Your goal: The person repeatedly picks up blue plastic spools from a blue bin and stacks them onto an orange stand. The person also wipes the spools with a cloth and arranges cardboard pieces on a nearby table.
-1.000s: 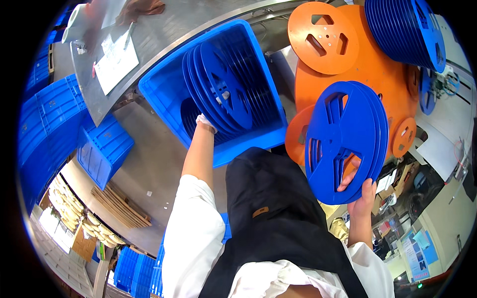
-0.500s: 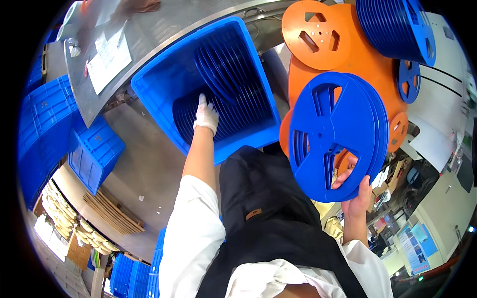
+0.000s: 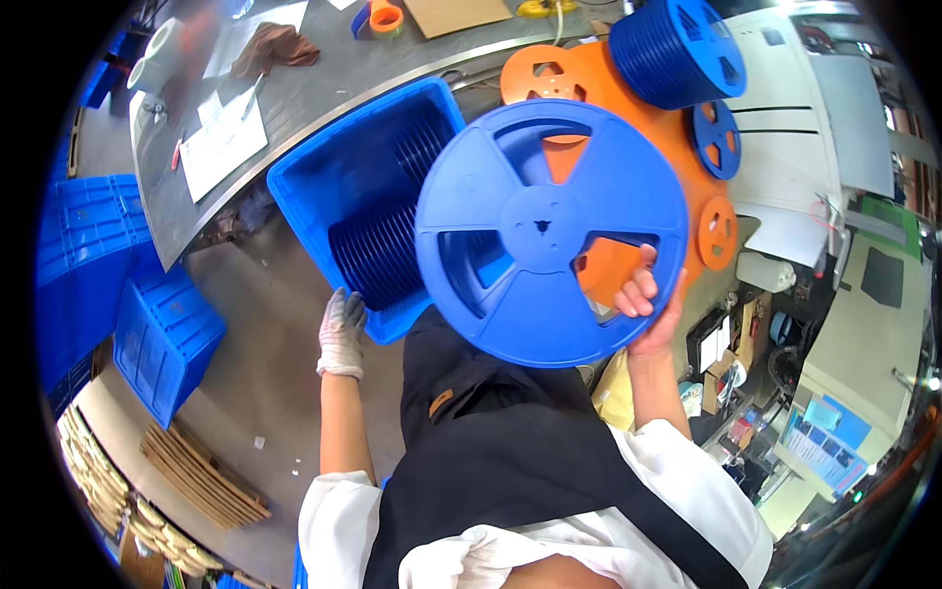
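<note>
My right hand (image 3: 650,306) grips a large flat blue reel (image 3: 549,232) by its lower right rim, fingers through a cut-out, holding it up close to the camera. It hides part of a blue crate (image 3: 324,179) and the orange reels (image 3: 608,265) behind it. My left hand (image 3: 341,332), in a white glove, rests at the crate's near left corner and holds nothing. Inside the crate several dark blue reels (image 3: 385,257) stand on edge in a row.
A grey metal table (image 3: 324,79) carries papers, a brown rag and a tape roll. A stack of blue reels (image 3: 677,51) sits on orange ones at the top right. Blue crates (image 3: 162,334) stand at the left, cardboard sheets (image 3: 201,481) on the floor.
My right hand has lifted the blue reel up and to the left, closer to the camera. My left hand has come out of the crate to its near corner.
</note>
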The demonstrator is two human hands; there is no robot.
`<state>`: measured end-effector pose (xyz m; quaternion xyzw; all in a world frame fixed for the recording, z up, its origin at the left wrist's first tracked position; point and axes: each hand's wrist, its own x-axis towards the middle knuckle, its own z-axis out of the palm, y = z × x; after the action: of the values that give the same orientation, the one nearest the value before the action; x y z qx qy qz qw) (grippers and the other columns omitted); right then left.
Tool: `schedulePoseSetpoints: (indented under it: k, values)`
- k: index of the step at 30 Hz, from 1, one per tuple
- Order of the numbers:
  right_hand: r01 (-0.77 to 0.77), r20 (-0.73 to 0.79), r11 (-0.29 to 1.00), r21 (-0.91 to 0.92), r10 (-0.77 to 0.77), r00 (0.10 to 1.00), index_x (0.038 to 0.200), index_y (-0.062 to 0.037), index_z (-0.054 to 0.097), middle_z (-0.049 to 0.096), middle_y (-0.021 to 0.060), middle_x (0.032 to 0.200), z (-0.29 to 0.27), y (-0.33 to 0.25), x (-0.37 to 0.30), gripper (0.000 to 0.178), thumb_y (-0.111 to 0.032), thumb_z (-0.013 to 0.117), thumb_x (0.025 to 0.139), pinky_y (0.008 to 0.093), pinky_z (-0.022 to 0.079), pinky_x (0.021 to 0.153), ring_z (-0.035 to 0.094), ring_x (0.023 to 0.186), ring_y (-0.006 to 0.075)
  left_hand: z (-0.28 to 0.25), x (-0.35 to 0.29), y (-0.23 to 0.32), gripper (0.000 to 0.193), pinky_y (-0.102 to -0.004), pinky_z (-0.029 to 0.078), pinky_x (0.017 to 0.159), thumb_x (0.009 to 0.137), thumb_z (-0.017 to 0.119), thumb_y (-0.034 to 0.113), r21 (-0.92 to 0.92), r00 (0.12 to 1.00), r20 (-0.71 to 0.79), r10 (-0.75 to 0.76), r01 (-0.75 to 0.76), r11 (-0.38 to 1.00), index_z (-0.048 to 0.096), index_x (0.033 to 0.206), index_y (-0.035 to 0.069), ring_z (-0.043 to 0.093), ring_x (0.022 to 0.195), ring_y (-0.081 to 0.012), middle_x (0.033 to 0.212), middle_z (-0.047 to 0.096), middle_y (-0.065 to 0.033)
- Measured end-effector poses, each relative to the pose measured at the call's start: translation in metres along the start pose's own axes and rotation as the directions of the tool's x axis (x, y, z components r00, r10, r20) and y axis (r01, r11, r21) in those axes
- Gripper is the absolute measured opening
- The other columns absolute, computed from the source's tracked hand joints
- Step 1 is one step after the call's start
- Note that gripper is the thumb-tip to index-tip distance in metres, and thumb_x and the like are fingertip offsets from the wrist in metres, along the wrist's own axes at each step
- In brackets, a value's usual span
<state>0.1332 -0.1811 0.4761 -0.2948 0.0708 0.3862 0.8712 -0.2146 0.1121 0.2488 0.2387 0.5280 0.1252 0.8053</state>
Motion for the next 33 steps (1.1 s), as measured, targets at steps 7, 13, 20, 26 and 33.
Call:
schedulePoseSetpoints:
  k: [7, 13, 20, 26, 33]
  values:
    - [-0.095, 0.278, 0.963, 0.254, 0.022, 0.96, 0.137, 0.0013, 0.044, 0.059, 0.0054, 0.087, 0.028, 0.023, -0.028, 0.06, -0.045, 0.051, 0.099, 0.031, 0.046, 0.064, 0.055, 0.068, 0.0141, 0.078, -0.1, 0.076, 0.045, -0.0348, 0.041, 0.104, 0.101, 0.05, 0.025, 0.155, 0.89, 0.001, 0.456, -0.45, 0.879, 0.045, 0.139, 0.002, 0.054, 0.119, -0.0197, 0.127, 0.058, -0.015]
    - [-0.033, 0.215, 0.987, 0.154, -0.001, 0.977, 0.137, -0.0002, 0.044, 0.062, 0.0051, 0.092, 0.079, 0.046, -0.042, 0.064, -0.05, 0.047, 0.098, 0.0299, 0.045, 0.067, 0.056, 0.072, 0.0149, 0.132, -0.162, 0.108, 0.037, -0.0307, 0.047, 0.09, 0.094, 0.056, 0.006, 0.42, 0.617, 0.059, 0.785, -0.728, 0.541, 0.055, 0.131, 0.0, 0.059, 0.104, -0.0172, 0.119, 0.063, -0.0114]
    - [0.069, 0.468, 0.864, -0.498, 0.201, 0.861, 0.14, 0.0014, 0.038, 0.065, 0.0172, 0.117, 0.162, 0.104, -0.073, 0.077, -0.06, 0.045, 0.094, 0.039, 0.05, 0.093, 0.065, 0.105, 0.0277, 0.191, -0.187, 0.089, 0.097, -0.0356, 0.045, 0.1, 0.083, 0.075, 0.025, 0.276, 0.731, 0.598, 0.327, -0.572, 0.773, 0.012, 0.154, 0.008, 0.054, 0.118, -0.0294, 0.133, 0.05, -0.0206]
    - [0.089, 0.113, 0.412, -0.907, 0.034, 0.993, 0.117, 0.0025, 0.057, 0.068, 0.0114, 0.096, 0.182, 0.085, -0.088, 0.04, -0.02, 0.072, 0.088, 0.0224, 0.052, 0.064, 0.068, 0.075, 0.0159, 0.149, -0.21, 0.102, 0.044, -0.0393, 0.048, 0.099, 0.091, 0.061, 0.019, -0.423, 0.769, 0.576, 0.277, -0.009, 0.906, 0.047, 0.132, 0.009, 0.059, 0.108, -0.0253, 0.117, 0.058, -0.0103]
    - [0.072, -0.016, 0.534, -0.842, -0.158, 0.987, 0.103, 0.0007, 0.059, 0.065, 0.0079, 0.074, 0.127, 0.058, -0.083, 0.056, -0.053, 0.044, 0.099, 0.0205, 0.041, 0.044, 0.058, 0.051, 0.0112, 0.1, -0.204, 0.097, 0.072, -0.05, 0.032, 0.115, 0.083, 0.065, 0.048, -0.623, 0.543, 0.741, 0.395, 0.339, 0.705, 0.047, 0.13, -0.002, 0.053, 0.122, -0.0348, 0.12, 0.057, -0.0176]
